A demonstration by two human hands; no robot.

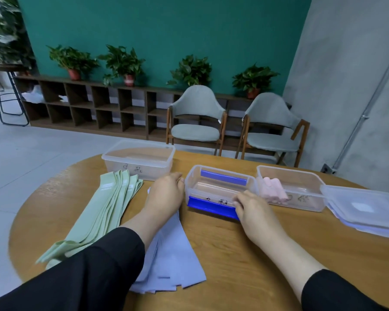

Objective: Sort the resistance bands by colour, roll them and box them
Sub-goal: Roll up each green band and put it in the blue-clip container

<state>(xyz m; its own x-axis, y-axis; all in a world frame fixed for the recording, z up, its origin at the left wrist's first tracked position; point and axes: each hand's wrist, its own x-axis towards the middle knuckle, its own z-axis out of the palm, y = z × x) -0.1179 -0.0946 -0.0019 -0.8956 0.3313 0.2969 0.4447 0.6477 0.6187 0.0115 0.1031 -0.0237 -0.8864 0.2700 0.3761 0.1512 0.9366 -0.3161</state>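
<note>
- Right hand (254, 212) fingers curl round the dark blue roll (211, 206) on the worktop, against the middle box (220, 187); let go and it probably unrolls.
- Left hand (165, 194) lies loose, holding nothing, over the flat lilac bands (171, 261); a nudge could muddle them with the green ones (103, 212).

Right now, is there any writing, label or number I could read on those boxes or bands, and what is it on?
Left clear box: dark handwritten marks on the front wall, too blurred to read.
Middle clear box: handwritten marks on the front wall, not readable.
Right clear box: faint marks on the front wall, not readable.
Green bands: pale printed patches, too blurred to read.
No other text shows.
</note>
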